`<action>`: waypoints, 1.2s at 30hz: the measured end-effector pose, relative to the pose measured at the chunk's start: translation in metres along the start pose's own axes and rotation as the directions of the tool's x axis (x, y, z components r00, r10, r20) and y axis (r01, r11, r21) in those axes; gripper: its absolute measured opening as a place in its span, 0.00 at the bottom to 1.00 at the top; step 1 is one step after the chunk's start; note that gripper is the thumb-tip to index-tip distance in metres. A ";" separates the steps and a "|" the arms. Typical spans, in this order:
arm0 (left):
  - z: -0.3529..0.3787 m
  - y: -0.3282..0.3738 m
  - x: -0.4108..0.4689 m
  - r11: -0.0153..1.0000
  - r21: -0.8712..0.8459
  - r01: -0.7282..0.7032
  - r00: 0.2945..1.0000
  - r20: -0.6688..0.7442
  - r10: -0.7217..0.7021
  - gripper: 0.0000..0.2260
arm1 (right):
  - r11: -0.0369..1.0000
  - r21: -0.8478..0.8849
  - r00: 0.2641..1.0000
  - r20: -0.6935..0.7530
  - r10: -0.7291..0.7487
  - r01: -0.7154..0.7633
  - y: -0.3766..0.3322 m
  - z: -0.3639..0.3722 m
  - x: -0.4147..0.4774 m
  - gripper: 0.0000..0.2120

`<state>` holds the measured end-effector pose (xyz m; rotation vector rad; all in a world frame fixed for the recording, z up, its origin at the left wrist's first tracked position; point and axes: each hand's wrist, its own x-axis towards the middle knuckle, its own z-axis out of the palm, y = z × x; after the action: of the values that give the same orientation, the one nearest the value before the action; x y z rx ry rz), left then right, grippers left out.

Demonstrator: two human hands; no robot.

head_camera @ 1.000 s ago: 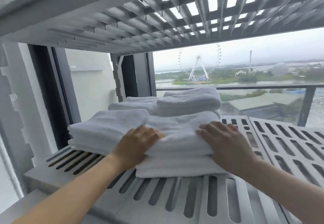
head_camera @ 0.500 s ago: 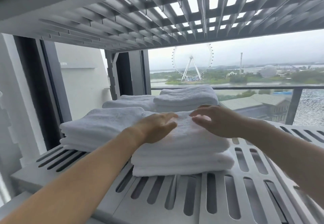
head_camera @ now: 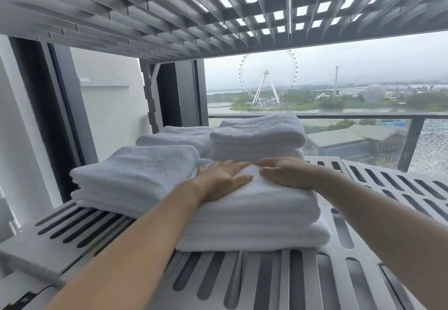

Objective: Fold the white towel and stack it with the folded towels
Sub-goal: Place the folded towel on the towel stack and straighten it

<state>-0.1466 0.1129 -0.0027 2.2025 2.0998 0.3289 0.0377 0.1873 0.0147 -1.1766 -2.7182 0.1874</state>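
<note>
hands [head_camera: 224, 178] flat on white towel [head_camera: 257, 212]

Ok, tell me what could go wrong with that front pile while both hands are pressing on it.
1. Both the left hand and right hand press flat near the far edge of the top towel; uneven pressure could skew it on the towel below.
2. The hands lie close to the rear pile; a push forward might shove it back.
3. The left pile seems to touch this one, so sliding it sideways could ruffle its folds.
</note>
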 end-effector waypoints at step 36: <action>0.027 -0.020 -0.113 0.918 0.372 -0.138 0.933 -0.263 0.247 0.45 | 0.912 -0.050 0.911 -0.046 -0.410 0.408 -0.020 -0.011 -0.106 0.33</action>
<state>-0.1647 0.0045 -0.0443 2.7367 2.2380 0.3540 0.0976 0.0966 0.0175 -0.5808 -2.8509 0.0427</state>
